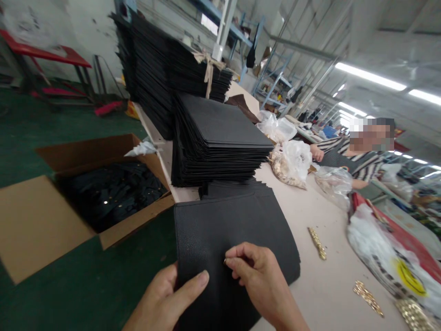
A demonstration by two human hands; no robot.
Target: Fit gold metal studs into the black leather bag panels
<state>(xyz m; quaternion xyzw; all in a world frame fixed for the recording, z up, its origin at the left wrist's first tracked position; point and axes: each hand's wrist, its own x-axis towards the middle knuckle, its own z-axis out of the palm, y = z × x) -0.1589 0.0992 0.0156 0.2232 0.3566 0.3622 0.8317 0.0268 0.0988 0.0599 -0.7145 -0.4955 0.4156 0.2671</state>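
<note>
A black leather-like panel (220, 225) lies in front of me, overhanging the table's near left edge. My left hand (168, 296) grips its left side, thumb flat on top and the other fingers hidden beneath. Over the middle of the panel, my right hand (263, 280) pinches a tiny shiny metal piece (225, 261) between thumb and forefinger. Too little of the piece shows to name its kind. To the right on the table are a short row of gold-coloured metal pieces (317, 243) and a second gold cluster (368, 299).
Tall stacks of black panels (234, 122) stand behind. An open cardboard box (41, 220) of black pieces sits at the left. Plastic bags (292, 161) line the pale table (285, 202), with a gold heap (411, 315) at lower right. Another person (361, 161) is across the table.
</note>
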